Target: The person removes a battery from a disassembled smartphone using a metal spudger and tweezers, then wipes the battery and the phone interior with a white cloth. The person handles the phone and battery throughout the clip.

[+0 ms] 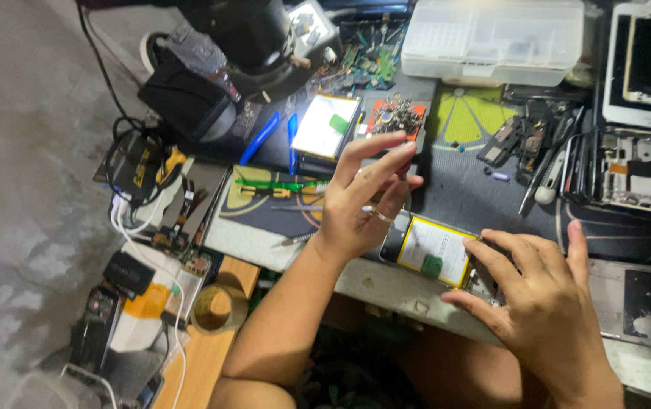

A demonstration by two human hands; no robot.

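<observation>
The left hand (359, 201) is raised above the tabletop (485, 193), fingers bent loosely with the tips drawn toward each other and a ring on one finger; whether it pinches anything small, I cannot tell. Just beside it, to the right and lower, lies an opened phone (433, 251) with its back off, showing a yellow-edged battery with a green tab. The right hand (541, 291) rests on the phone's right end, fingers spread and pressing down, grasping nothing round.

Behind the left hand, partly hidden by its fingers, sits an orange tray (396, 117) heaped with tiny screws and parts. Left of that lies a second phone (327, 125) under bright light, white-faced with a green patch, below the dark microscope head (246, 38). Blue tweezers (259, 138) lie near it, and a green-handled tool (272, 184) and thin metal tools lie on a dark mat (265, 208) left of the raised hand.

Farther back stands a clear plastic box (492, 38); below it a green and yellow mat (466, 113). To the right, loose parts and a row of tools (549, 163) crowd the tabletop, with a phone frame (640, 170) and a white phone (632, 60) at the far edge. At lower left are a tape roll (219, 307), white cables (147, 254) and chargers.
</observation>
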